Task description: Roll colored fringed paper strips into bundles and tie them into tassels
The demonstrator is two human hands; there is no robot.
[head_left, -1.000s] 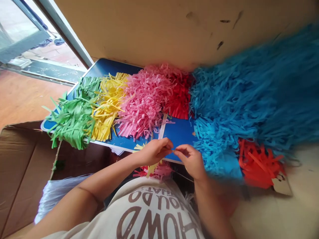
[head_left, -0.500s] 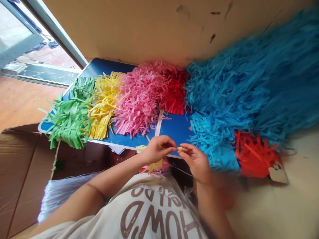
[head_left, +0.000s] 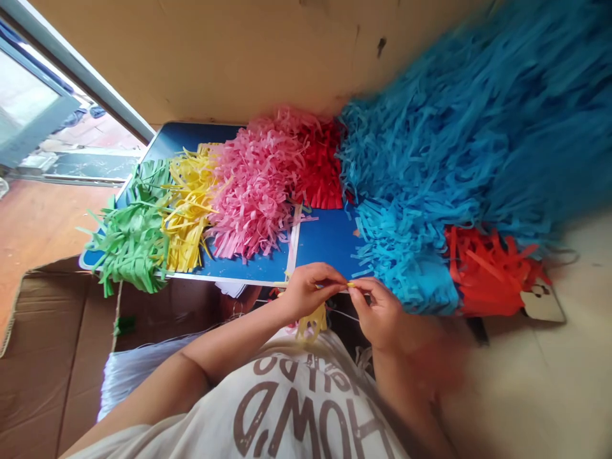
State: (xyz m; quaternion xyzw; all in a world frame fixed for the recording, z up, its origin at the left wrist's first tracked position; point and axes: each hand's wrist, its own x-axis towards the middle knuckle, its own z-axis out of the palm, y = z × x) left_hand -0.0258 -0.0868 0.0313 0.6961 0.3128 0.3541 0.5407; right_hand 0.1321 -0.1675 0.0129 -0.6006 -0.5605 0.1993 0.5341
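Over the near edge of the blue worktop [head_left: 325, 242], a yellow fringe [head_left: 312, 322] shows just below my left hand [head_left: 313, 292]. That hand and my right hand [head_left: 377, 311] pinch a small yellow paper strip [head_left: 351, 285], its ends mostly hidden by fingers. Pink scraps seen earlier below the hands are now out of sight. Pink paper fringes [head_left: 251, 191] and blue paper fringes [head_left: 411, 268] pile beyond.

You're basically in a cramped craft workroom: fringed paper [head_left: 253, 185] heaped on a blue board [head_left: 325, 239], cardboard box [head_left: 57, 357] beside a glass door [head_left: 33, 108].
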